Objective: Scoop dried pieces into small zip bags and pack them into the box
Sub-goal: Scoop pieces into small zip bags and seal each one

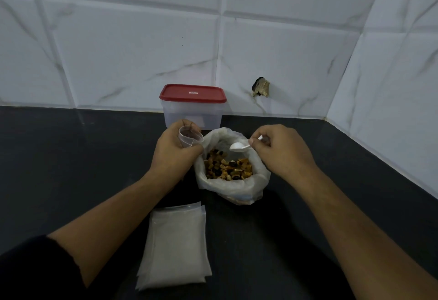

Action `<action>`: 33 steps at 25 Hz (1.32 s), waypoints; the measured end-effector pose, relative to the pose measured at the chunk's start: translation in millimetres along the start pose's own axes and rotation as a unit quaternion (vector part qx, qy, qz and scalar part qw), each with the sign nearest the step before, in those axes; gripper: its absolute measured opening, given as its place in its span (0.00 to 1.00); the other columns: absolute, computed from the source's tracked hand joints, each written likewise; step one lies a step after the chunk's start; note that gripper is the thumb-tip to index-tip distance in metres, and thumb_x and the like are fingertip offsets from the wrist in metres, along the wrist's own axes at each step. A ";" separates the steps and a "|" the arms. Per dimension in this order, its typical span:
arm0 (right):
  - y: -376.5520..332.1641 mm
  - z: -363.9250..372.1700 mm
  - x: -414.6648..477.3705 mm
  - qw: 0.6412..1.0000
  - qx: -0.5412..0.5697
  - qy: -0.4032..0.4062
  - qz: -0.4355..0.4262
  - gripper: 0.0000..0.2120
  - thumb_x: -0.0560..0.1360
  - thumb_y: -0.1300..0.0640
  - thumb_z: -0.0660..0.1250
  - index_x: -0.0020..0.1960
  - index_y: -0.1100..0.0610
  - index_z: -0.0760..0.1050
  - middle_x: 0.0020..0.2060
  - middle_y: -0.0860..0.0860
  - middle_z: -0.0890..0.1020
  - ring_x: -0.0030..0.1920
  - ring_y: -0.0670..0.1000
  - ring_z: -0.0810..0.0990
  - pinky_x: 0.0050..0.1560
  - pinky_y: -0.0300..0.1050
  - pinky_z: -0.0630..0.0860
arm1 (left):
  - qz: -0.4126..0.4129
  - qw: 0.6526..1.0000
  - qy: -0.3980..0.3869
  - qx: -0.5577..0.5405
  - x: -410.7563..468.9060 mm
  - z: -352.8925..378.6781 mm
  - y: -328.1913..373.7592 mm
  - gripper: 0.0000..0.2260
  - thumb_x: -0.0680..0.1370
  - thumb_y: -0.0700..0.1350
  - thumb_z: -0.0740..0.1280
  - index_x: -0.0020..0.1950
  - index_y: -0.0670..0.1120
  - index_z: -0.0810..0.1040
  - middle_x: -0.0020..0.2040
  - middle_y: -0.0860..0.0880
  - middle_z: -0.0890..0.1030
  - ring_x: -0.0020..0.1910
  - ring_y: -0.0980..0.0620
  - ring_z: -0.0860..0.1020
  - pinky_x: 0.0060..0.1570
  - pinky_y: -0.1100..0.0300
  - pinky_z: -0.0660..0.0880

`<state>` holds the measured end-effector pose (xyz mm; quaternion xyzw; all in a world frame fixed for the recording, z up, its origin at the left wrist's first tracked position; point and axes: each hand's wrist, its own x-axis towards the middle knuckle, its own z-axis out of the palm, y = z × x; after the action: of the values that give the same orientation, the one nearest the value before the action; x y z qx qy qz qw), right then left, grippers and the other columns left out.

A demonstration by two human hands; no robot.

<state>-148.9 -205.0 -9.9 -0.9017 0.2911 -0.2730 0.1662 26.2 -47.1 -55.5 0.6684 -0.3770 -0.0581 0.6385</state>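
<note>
One box (192, 112), cup (189, 137), spoon (238, 146); perhaps three bags (176, 247).

I see a matt dark desk (71, 157) and glossy marbled wall tiles (132, 58). The box (193, 117) is clear plastic under a smooth red lid (192, 93). The zip bags (175, 247) look frosted plastic.

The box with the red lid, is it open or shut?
Shut. The red lid sits flat over the whole top of the clear box, with no gap showing.
</note>
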 end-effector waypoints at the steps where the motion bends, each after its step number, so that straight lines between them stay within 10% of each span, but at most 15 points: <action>1: 0.1 3.2 0.0 0.999 0.041 0.002 0.004 0.06 0.82 0.49 0.69 0.52 0.47 0.84 0.37 0.41 0.81 0.37 0.40 0.79 0.36 0.38 0.70 | -0.002 1.000 -0.003 0.004 -0.3 0.0 -0.7 0.13 0.72 0.33 0.72 0.48 0.51 0.80 0.47 0.51 0.83 0.50 0.50 0.82 0.48 0.52 0.81; 11: -15.8 29.5 -8.1 0.996 0.069 -0.044 -0.040 0.07 0.82 0.49 0.69 0.54 0.47 0.86 0.41 0.44 0.86 0.39 0.42 0.82 0.44 0.46 0.82 | 0.014 1.000 0.009 0.007 -1.6 1.0 1.3 0.12 0.73 0.35 0.74 0.48 0.51 0.80 0.46 0.51 0.83 0.49 0.52 0.83 0.49 0.52 0.81; 16: -8.4 16.8 -1.6 0.993 0.112 0.043 -0.017 0.08 0.82 0.50 0.68 0.51 0.49 0.85 0.32 0.42 0.80 0.33 0.38 0.78 0.35 0.39 0.73 | 0.016 1.000 0.005 -0.002 -1.8 2.0 2.4 0.12 0.73 0.34 0.74 0.48 0.50 0.80 0.45 0.52 0.83 0.48 0.53 0.83 0.47 0.56 0.79; 33: -6.2 -3.7 0.6 0.992 0.100 -0.072 -0.036 0.05 0.81 0.50 0.70 0.50 0.48 0.85 0.39 0.43 0.82 0.36 0.39 0.78 0.39 0.37 0.70 | 0.014 1.000 -0.001 -0.005 -1.8 1.8 1.1 0.11 0.73 0.35 0.75 0.48 0.50 0.80 0.47 0.51 0.84 0.49 0.51 0.83 0.50 0.51 0.82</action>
<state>-148.0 -201.1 -3.8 -0.9077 0.2165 -0.2413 0.2664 23.5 -47.4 -55.6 0.6594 -0.3866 -0.0512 0.6427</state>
